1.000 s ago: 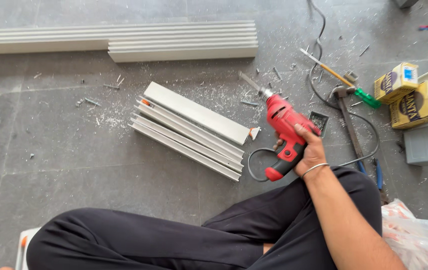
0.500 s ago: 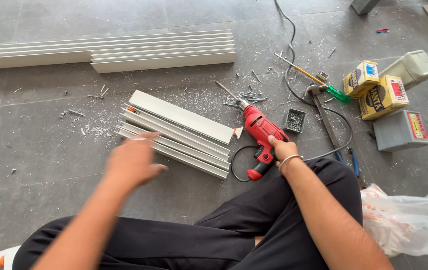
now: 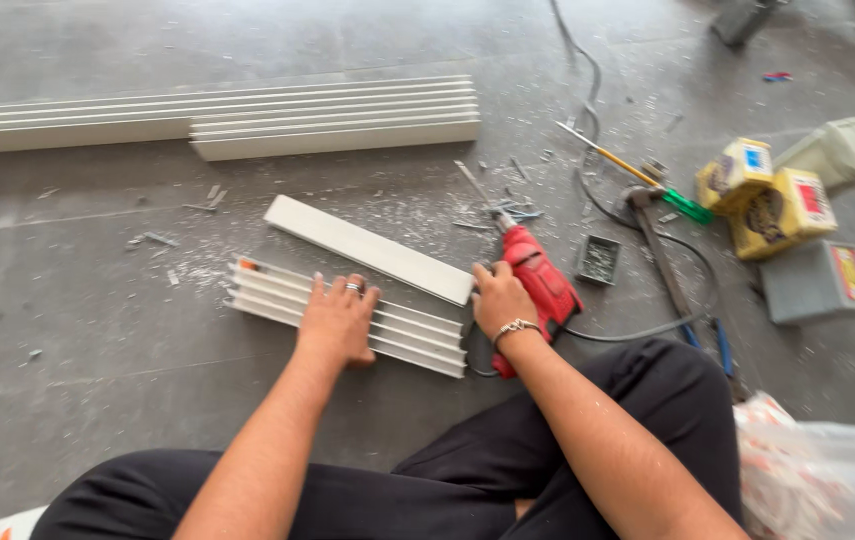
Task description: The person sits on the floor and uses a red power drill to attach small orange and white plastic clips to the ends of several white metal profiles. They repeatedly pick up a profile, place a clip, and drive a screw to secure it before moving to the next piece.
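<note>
Two long stacks of white channel strips (image 3: 217, 118) lie on the grey floor (image 3: 77, 300), well beyond the short ribbed bundle (image 3: 277, 295), which serves as the landmark. That bundle of short white channel pieces lies flat just in front of the person's black-trousered legs (image 3: 507, 480). One loose white strip (image 3: 367, 248) rests across the bundle's far edge, slanting toward its right end. Right of the bundle, at the frame's lower corner, sits a crumpled clear plastic bag (image 3: 827, 470). Further right and beyond stand a grey box (image 3: 817, 285), two yellow boxes (image 3: 767, 195) and a pale carton (image 3: 837, 150).

Just off the bundle's right end lies the red power drill (image 3: 547, 280), its bit pointing away and its dark cord (image 3: 647, 325) curling out to the right. The right hand (image 3: 502, 300) rests on the drill's handle, fingers curled over it, wearing a wrist chain; how firmly it grips cannot be told. The left hand (image 3: 339, 320) lies flat and spread on top of the bundle, pressing down, clasping nothing, with a ring on one finger.

Right of the drill sits a small dark tray of screws (image 3: 599, 258), then a hammer (image 3: 662, 260) and a green-handled screwdriver (image 3: 647, 180). White shavings (image 3: 197, 265) are scattered left of the bundle.
</note>
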Demonstrator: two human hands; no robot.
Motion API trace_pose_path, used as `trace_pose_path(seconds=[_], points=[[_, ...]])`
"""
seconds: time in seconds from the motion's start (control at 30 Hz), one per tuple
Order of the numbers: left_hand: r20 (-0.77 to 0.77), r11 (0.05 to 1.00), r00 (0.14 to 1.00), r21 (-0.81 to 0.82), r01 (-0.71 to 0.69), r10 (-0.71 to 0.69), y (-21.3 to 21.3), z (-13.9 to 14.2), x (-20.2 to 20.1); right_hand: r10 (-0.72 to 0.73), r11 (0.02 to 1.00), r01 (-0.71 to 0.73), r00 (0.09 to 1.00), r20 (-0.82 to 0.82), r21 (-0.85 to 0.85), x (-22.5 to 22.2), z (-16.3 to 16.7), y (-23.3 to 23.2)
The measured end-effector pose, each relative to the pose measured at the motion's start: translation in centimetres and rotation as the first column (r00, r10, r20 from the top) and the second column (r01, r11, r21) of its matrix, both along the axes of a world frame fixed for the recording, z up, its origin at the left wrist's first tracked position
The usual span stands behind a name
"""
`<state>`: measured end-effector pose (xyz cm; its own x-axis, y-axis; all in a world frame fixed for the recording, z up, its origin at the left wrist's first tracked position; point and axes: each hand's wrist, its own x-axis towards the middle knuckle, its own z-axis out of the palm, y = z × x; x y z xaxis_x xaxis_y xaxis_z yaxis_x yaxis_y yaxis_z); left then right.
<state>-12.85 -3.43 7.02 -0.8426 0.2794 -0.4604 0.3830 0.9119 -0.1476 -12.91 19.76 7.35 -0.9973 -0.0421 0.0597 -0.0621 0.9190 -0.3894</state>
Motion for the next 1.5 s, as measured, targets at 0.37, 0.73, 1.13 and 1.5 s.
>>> trace_pose_path(seconds=[0.37, 0.73, 1.13, 1.5], points=[[-0.042, 0.969, 0.973, 0.111, -0.221, 0.226, -1.6, -1.0, 4.3, -0.12, 0.965, 0.134, 0.99, 0.075, -0.227, 0.4, -0.6, 0.6], [-0.024, 0.403, 0.454, 0.502, -0.765, 0.891, -10.5, 3.3, 3.5, -0.136, 0.353, 0.371, 0.929, 0.345, -0.859, 2.1, -0.6, 2.5], [0.245, 0.057, 0.192, 0.47, -0.881, 0.95, -13.9, 4.2, 0.1, -0.071, 0.695, 0.207, 0.973, 0.221, -0.689, 0.8, -0.9, 0.1], [0.191, 0.05, 0.174, 0.524, -0.851, 0.966, -14.1, 2.7, 0.9, -0.014, 0.576, 0.217, 0.967, 0.256, -0.788, 0.1, -2.5, 0.2]])
